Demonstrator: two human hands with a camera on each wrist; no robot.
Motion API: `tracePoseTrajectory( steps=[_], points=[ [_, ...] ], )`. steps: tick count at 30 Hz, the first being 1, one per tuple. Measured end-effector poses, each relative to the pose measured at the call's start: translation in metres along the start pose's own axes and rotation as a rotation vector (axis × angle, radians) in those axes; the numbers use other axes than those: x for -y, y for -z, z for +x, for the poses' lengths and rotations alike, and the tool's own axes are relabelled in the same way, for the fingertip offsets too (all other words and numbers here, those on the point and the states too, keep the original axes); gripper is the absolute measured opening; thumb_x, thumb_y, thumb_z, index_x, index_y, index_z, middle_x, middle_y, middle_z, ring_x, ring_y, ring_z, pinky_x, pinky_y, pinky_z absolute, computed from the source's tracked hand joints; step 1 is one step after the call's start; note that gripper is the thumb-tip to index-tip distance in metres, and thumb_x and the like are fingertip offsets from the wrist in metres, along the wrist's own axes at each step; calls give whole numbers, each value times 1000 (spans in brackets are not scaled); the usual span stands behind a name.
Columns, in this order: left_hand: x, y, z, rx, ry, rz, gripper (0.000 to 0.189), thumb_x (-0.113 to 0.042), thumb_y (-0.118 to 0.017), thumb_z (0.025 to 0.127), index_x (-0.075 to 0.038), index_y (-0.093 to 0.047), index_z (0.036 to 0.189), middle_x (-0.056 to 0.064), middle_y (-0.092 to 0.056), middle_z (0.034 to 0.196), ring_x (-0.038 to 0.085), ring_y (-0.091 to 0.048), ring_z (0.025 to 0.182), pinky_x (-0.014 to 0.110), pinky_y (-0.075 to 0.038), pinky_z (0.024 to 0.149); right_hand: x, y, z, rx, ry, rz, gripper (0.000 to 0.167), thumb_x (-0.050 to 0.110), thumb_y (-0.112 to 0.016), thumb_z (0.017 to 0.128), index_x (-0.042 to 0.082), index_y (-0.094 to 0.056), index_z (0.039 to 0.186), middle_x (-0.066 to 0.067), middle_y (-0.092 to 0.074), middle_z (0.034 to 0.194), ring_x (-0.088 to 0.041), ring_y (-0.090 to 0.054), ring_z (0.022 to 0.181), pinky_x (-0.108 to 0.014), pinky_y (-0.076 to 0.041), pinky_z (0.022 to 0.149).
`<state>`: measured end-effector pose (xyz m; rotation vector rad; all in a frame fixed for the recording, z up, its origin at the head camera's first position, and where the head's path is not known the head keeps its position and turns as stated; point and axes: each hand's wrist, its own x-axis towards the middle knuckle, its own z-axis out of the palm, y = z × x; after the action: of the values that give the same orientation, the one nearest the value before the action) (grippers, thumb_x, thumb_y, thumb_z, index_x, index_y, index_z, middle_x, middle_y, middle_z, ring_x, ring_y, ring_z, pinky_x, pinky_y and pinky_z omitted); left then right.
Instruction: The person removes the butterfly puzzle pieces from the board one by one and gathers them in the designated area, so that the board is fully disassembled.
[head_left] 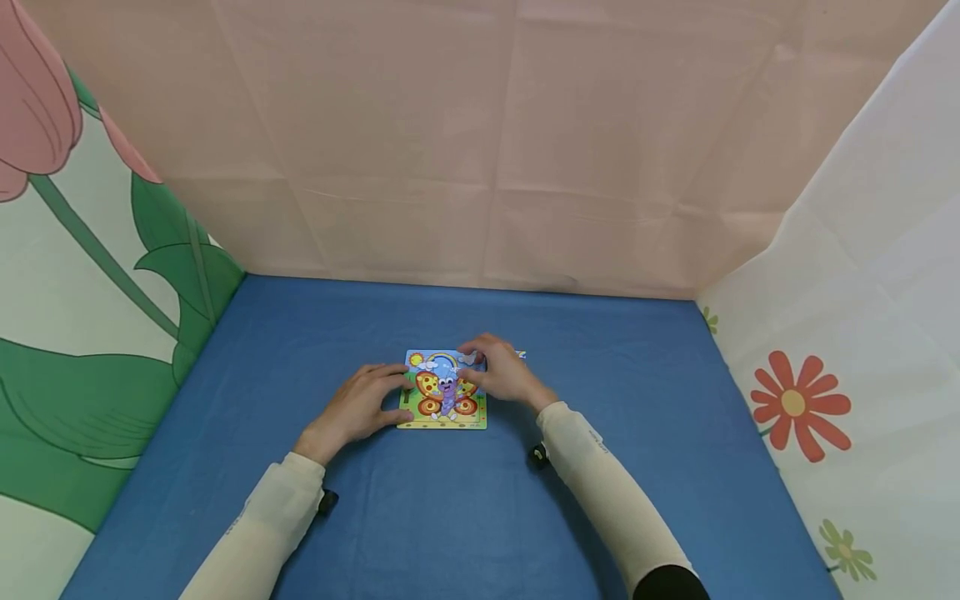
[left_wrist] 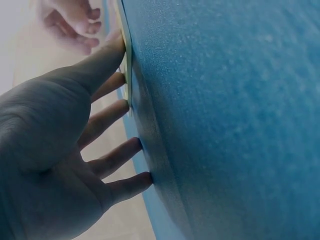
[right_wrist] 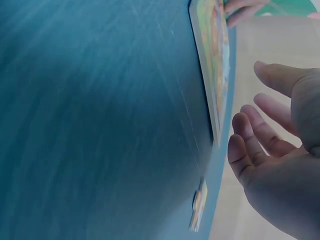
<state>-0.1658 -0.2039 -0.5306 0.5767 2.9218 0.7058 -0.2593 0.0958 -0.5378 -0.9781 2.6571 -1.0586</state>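
Fingers straight, our left hand point(head_left: 363, 402) touches the butterfly puzzle point(head_left: 447, 398) at its left edge, blue tabletop point(head_left: 450, 517) all around. Our right hand point(head_left: 507, 372), loosely bent, ungrasping, hides the puzzle's far-right corner and, partly, a small piece point(head_left: 521, 354).

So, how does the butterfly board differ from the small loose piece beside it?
The butterfly board is much larger than the small loose piece. The left grip touches the board; the piece lies untouched. The head view shows most of the board but only an edge of the piece. Both lie on the blue surface.
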Motion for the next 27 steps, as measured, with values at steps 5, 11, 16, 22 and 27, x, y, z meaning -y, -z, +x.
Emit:
tracePoseTrajectory(
  steps=[5, 11, 16, 22, 27],
  points=[
    [0, 1, 0, 6, 9, -8, 48, -33, -92, 98, -13, -80, 139, 18, -63, 166, 52, -56, 152, 71, -49, 123, -18, -16, 13, 9, 51, -12, 49, 40, -80, 107, 10, -75, 146, -10, -72, 135, -20, -64, 101, -38, -55, 87],
    [1, 1, 0, 7, 9, -17, 48, -33, -92, 98, -13, -80, 139, 18, -63, 166, 52, -56, 151, 71, -50, 122, 0, -20, 18, 60, 2, -41, 49, 32, -81, 107, 8, -72, 149, -15, -69, 143, -25, -66, 111, -44, -60, 95],
    [0, 1, 0, 1, -4, -15, 48, -33, -92, 98, -12, -80, 139, 18, -63, 165, 51, -57, 151, 71, -50, 122, 20, -17, 17, 88, -54, -50, 49, 26, -82, 107, 6, -71, 150, -15, -68, 146, -31, -68, 129, -53, -60, 111],
    [0, 1, 0, -10, -12, -17, 48, -31, -93, 97, -11, -80, 138, 19, -64, 164, 51, -57, 151, 70, -50, 123, 25, -21, 18, 110, -114, -66, 55, 31, -82, 107, 9, -67, 156, -13, -65, 144, -30, -65, 133, -52, -59, 114],
    [1, 0, 0, -4, -2, -20, 48, -32, -92, 97, -12, -80, 138, 19, -63, 165, 51, -57, 151, 71, -50, 123, 27, -23, 19, 147, -125, -90, 60, 35, -81, 108, 14, -64, 161, -11, -61, 143, -26, -64, 120, -47, -59, 104]
  ],
)
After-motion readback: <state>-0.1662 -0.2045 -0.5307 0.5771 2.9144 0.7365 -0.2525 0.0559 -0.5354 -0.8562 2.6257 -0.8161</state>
